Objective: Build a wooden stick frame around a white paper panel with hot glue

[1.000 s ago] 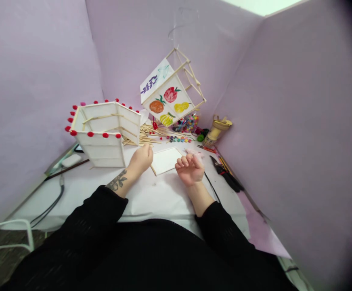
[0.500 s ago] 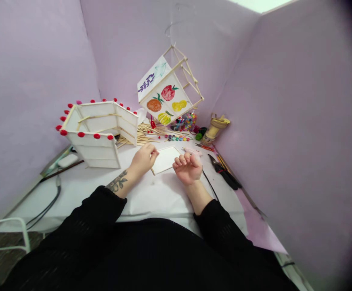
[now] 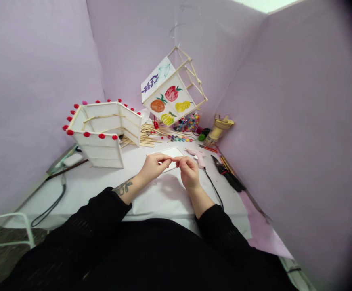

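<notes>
My left hand (image 3: 155, 165) and my right hand (image 3: 188, 170) meet fingertip to fingertip above the table. Both have their fingers pinched together; whatever may be between them is too small to make out. Beneath and just beyond them lies a flat white panel with a thin wooden edge (image 3: 173, 152), partly hidden by my hands. A pink glue gun (image 3: 198, 156) rests right of the panel, its black cord running toward me. To the left stands a white folding-sided frame (image 3: 100, 150) of paper and sticks, with red pompoms along its top edge.
A stick lantern with painted fruit (image 3: 170, 97) hangs tilted at the back. Behind my hands lie wooden skewers (image 3: 147, 137), colourful beads (image 3: 180, 138) and a bag of pompoms (image 3: 191, 121). Black pruning shears (image 3: 228, 173) lie at right, near a bamboo holder (image 3: 216, 131). Purple walls enclose the table.
My hands have come together from apart, the right hand's raised fingers closing into a pinch against the left. The glue gun shows more fully, and the whole view has shifted slightly.
</notes>
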Motion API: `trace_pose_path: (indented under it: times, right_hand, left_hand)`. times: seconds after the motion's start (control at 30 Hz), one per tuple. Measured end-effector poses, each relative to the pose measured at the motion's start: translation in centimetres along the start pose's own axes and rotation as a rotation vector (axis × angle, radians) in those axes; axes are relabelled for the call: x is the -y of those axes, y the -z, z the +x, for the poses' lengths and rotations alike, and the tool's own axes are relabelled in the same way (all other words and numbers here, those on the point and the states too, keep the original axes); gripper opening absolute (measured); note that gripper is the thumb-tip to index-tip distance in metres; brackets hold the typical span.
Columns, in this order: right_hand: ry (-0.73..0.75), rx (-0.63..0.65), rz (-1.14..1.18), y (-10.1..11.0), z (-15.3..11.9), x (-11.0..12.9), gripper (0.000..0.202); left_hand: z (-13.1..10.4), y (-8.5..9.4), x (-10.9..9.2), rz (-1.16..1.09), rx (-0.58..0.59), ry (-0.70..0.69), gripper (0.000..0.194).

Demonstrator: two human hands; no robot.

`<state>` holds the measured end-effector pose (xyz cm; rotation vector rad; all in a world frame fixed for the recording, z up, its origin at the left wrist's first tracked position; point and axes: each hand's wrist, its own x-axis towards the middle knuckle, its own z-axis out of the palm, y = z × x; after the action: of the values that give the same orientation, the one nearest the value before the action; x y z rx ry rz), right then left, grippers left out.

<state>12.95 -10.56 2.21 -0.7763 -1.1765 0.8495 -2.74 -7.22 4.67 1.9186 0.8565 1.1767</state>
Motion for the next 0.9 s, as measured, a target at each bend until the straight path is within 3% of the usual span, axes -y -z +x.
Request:
trace_pose_path:
  times: [0.17,0.3,0.43,0.57,0.67,0.9]
  right_hand:
    - [0.243,0.130,-0.331,0.5,-0.8,0.9,0.024]
    - [0.375,0.197,-0.376,0.7,-0.9,1.2,0.029]
    - [0.404,0.229,-0.360,0.8,-0.8,1.4,0.034]
    - [0.413,0.274,-0.373,0.7,-0.9,1.9,0.035]
    - [0.427,0.291,-0.378,0.5,-1.1,2.0,0.033]
    - [0.472,0.287,-0.482,0.5,-1.2,1.8,0.033]
  left_hand:
    - [0.4,0.5,0.4,-0.235,0.047,0.179,0.029]
    - [0.6,1.2,0.3,-0.286,0.134,0.154,0.028]
    - [0.5,1.7,-0.1,-0.298,0.268,0.125,0.030]
    - [0.4,1.8,-0.1,-0.299,0.320,0.060,0.031]
    - [0.4,1.7,-0.1,-0.310,0.297,0.033,0.031]
    - [0.5,1.4,0.2,-0.338,0.164,-0.211,0.026]
